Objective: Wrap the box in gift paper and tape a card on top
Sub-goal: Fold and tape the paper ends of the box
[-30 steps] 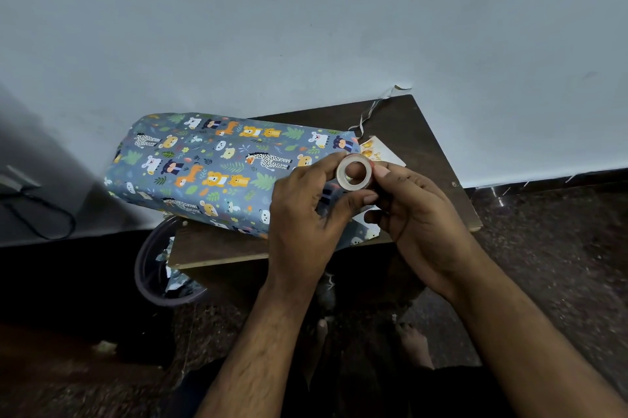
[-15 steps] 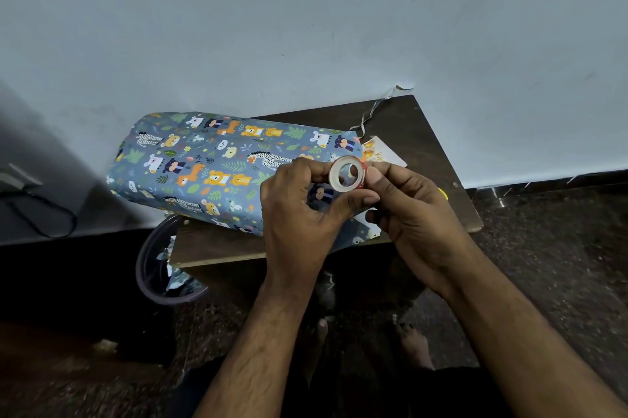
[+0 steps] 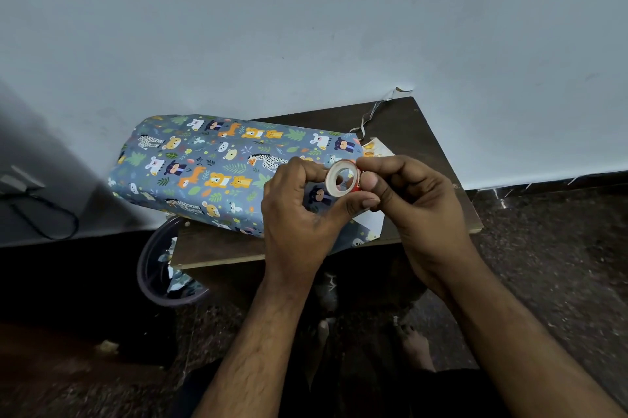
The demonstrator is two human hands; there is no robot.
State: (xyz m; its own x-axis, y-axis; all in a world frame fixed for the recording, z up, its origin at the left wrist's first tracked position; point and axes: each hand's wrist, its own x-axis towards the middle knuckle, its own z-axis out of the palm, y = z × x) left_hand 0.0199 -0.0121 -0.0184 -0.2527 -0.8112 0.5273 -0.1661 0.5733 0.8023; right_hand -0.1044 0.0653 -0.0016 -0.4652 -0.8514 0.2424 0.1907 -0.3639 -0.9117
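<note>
- A person holds a small roll of tape up between both hands, above the near right end of a wrapped box on a dark wooden table
- The left hand grips the roll from the left and below, thumb stretched under it and fingers curled over its upper edge
- The right hand pinches the roll's right side, thumb pressed against the rim and fingers curled round behind
- The box, covered in blue-grey gift paper printed with cartoon animals and leaves, lies lengthways along the table, its left end jutting past the table's edge
- A card with orange figures peeks out on the table just beyond the hands, beside the box's right end; a loose flap of paper shows beneath the right hand
- A thin curl of ribbon trails from the table's far edge up the pale wall
- A round bin holding paper scraps stands on the floor under the table's left corner
</note>
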